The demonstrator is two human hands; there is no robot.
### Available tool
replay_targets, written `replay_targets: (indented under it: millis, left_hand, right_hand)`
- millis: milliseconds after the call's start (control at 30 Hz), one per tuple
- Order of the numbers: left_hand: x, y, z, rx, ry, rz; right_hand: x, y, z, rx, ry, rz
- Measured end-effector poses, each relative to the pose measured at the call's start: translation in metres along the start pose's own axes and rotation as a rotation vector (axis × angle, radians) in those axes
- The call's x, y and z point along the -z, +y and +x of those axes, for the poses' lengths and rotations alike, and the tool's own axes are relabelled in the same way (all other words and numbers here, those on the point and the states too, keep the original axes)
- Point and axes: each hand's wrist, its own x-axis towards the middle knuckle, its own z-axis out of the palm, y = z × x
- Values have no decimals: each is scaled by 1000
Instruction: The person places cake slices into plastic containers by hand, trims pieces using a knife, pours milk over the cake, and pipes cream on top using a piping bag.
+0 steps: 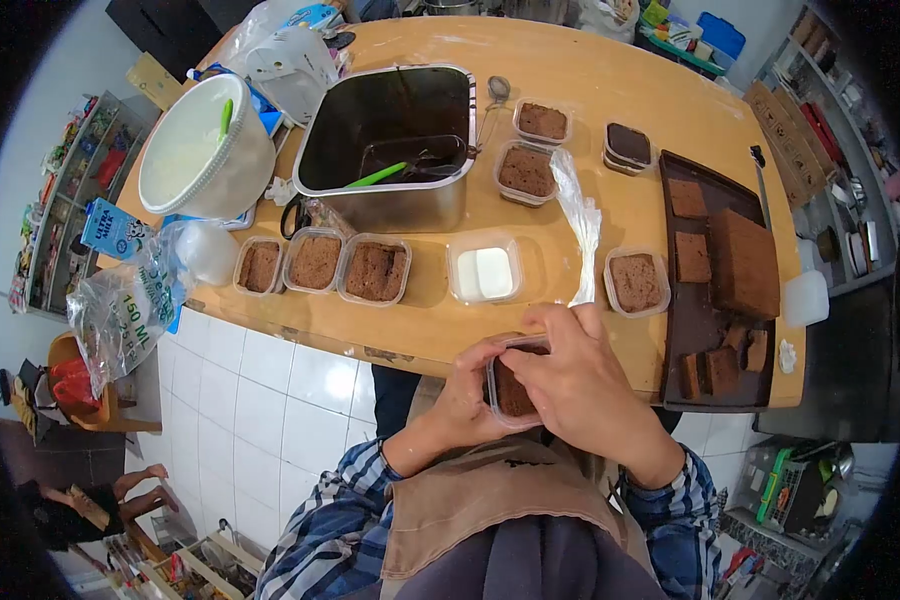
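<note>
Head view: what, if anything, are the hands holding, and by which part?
A clear plastic tub with brown cake inside. The left hand holds its left side; the right hand covers part of its top, grip unclear.

Head cam, worn on you, facing forward and steeply down
Wide, curved view: your apron (445, 510) near at bottom edge, left hand (462, 395) and right hand (592, 378) close at lower centre, table (600, 85) spread beyond, shelves (82, 175) bowed at both sides
</note>
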Motion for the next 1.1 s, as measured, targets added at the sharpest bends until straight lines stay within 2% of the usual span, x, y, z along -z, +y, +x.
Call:
replay_targets:
  millis: [67,267,467,967,1100]
  left_hand:
    - [1,3,3,-7,-21,0]
    - [2,5,4,8,-10,-15]
    - [3,5,5,17,-15,-55]
    - [4,8,1,44,-66,-35]
    - [6,18,9,27,-31,-37]
  right_hand:
    - [-3,2,2,51,86,22]
    - [-5,8,3,82,20,0]
    - [-1,8,-1,30,34,41]
    - [-8,16,2,58,27,147]
    - [-16,17,0,-1,87,269]
